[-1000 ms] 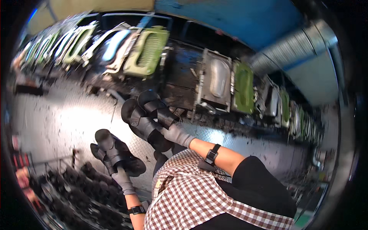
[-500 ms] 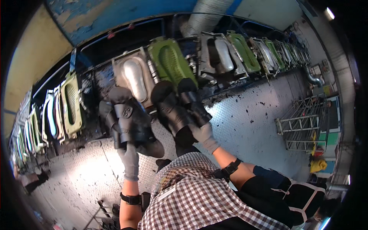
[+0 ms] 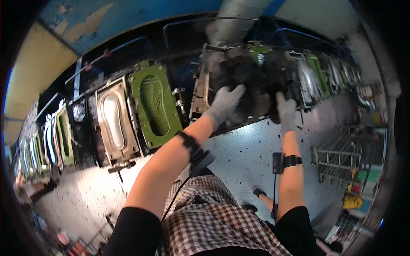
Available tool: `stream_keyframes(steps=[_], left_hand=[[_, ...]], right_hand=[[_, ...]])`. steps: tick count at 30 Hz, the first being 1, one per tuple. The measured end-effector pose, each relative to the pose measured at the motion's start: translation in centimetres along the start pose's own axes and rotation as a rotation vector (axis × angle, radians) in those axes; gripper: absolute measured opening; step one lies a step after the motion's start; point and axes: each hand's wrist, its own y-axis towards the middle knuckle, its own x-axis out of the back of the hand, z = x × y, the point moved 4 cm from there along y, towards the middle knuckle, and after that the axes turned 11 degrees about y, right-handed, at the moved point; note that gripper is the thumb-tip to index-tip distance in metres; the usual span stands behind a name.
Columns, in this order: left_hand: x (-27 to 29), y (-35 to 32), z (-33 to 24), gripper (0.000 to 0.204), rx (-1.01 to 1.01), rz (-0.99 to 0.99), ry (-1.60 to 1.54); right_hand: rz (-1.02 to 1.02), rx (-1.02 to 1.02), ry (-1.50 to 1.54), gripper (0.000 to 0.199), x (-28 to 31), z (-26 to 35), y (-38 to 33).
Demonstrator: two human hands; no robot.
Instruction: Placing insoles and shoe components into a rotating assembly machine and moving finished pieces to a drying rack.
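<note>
Several black shoes, smeared by motion, are over the open shoe-sole mould ahead and to the right. My left hand, in a grey glove, is closed on the near part of the left shoes. My right hand, gloved the same way, grips the right shoes. The shoes hide most of that mould, and the blur hides how they touch it. Left of them lies another open mould, with a silver sole-shaped half and a green half with a tread cavity.
More open moulds run along the bench to the right, and others to the left. A metal rack stands at the right. A thick duct rises behind the bench. A person's feet show on the floor.
Both my hands have carried the shoes forward and right, from in front of the silver and green mould to over the mould beside it. The view has shifted right.
</note>
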Motion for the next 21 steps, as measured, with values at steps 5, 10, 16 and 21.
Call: stream_keyframes(steps=[5, 10, 16, 21], left_hand=[[-2.8, 6.3, 1.8, 0.049, -0.058, -0.065, -0.331], [-1.6, 2.4, 2.4, 0.026, -0.326, 0.01, 0.013], [5.8, -10.6, 3.9, 0.034, -0.301, -0.16, 0.144], [24.9, -23.4, 11.3, 0.046, -0.269, -1.084, 1.259]], right_hand=[[-0.056, 0.113, 0.356, 0.053, -0.3, -1.9, 1.5], [0.28, 0.275, 0.315, 0.067, -7.2, 1.4, -9.0], [0.546, 0.054, 0.666, 0.047, -12.4, 1.4, -13.1], [0.496, 0.162, 0.486, 0.036, -15.0, 6.1, -17.3]])
